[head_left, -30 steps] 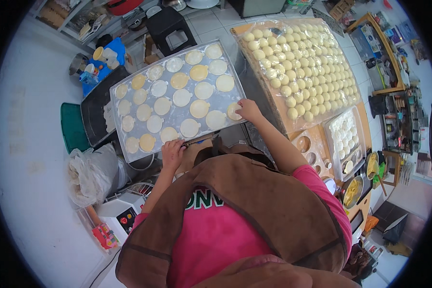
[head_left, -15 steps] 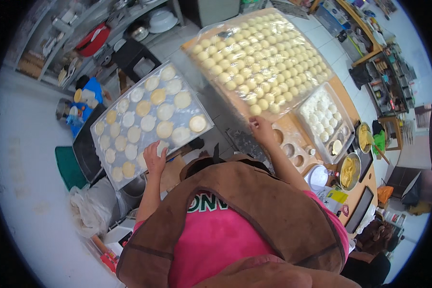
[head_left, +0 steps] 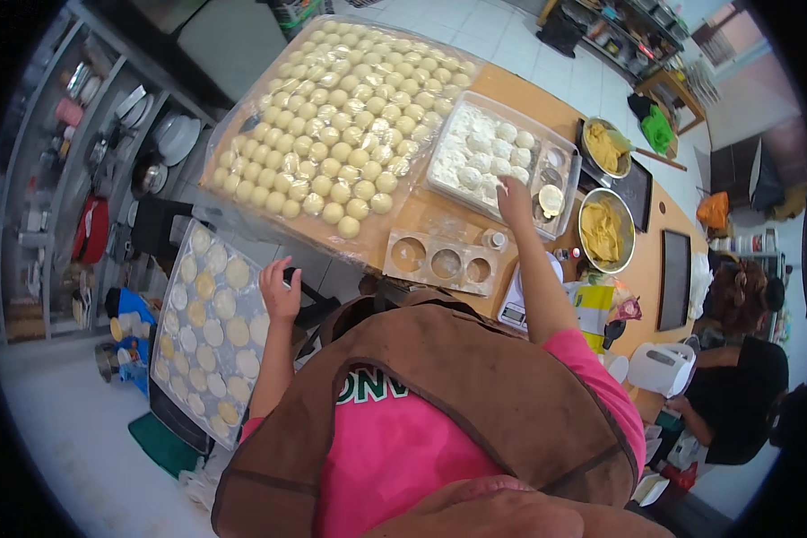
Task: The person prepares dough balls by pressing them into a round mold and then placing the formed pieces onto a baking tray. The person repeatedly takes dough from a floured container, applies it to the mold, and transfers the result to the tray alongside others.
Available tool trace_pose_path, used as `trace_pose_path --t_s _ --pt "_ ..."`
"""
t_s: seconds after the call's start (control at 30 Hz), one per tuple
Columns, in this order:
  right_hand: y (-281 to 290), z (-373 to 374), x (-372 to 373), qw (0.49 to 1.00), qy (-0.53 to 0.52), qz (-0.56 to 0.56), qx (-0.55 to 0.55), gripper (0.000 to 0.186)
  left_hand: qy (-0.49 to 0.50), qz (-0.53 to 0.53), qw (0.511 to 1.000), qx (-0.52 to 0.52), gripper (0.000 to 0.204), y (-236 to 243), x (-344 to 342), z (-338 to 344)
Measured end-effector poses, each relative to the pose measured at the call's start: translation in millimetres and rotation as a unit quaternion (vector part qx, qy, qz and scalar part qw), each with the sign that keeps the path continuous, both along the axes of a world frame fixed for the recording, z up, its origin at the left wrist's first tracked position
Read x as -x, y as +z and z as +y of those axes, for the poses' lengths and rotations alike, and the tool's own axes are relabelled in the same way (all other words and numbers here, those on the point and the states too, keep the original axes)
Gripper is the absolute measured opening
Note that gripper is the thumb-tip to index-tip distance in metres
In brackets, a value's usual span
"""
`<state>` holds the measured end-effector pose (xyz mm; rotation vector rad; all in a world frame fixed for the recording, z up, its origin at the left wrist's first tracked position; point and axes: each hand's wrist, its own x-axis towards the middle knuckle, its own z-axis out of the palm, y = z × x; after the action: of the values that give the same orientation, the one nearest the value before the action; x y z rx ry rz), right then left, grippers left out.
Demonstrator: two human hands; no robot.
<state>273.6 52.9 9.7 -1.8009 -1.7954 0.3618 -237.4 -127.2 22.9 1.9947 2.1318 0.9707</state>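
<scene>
My right hand (head_left: 514, 204) reaches over the near edge of a shallow plastic tray (head_left: 457, 201). Its fingers stretch toward white floured dough balls (head_left: 478, 143) lying in loose flour; nothing shows in its grasp, and whether the fingertips touch a ball is hard to see. My left hand (head_left: 281, 294) hangs in the air with fingers apart, holding nothing, beside a sheet tray (head_left: 221, 283) of flat round dough discs (head_left: 237, 273). Many pale yellow dough balls (head_left: 332, 168) fill the far left of the table beneath clear plastic film.
A wooden mould (head_left: 428, 274) with three round holes lies nearest me, by a small white container (head_left: 493, 239) and a kitchen scale (head_left: 516, 311). Two metal bowls hold yellow mixture (head_left: 601, 231). A person in black (head_left: 740, 399) works at right; metal shelves (head_left: 54, 197) stand at left.
My view has turned rightward. My right hand has moved from the covered balls' edge to the flour tray. My left hand has lifted away from the disc tray.
</scene>
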Motion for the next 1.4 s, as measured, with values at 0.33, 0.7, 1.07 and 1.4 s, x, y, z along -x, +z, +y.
trace_pose_path --t_s 0.33,0.7,1.07,1.4 --pt "0 137 21 0.968 0.006 -0.155 0.198 0.041 -0.144 -0.054 0.988 0.031 0.028 19 -37 23" --pt "6 151 4 0.948 0.119 -0.130 0.266 0.049 -0.160 -0.026 0.986 0.042 0.025 3 -11 25" --pt "-12 117 -15 0.993 -0.042 0.064 0.094 0.039 -0.426 -0.012 0.899 0.101 0.047 10 -123 92" --pt "8 -56 31 0.780 0.003 0.553 0.294 0.040 -0.491 0.175 0.804 0.284 0.103 -7 -194 114"
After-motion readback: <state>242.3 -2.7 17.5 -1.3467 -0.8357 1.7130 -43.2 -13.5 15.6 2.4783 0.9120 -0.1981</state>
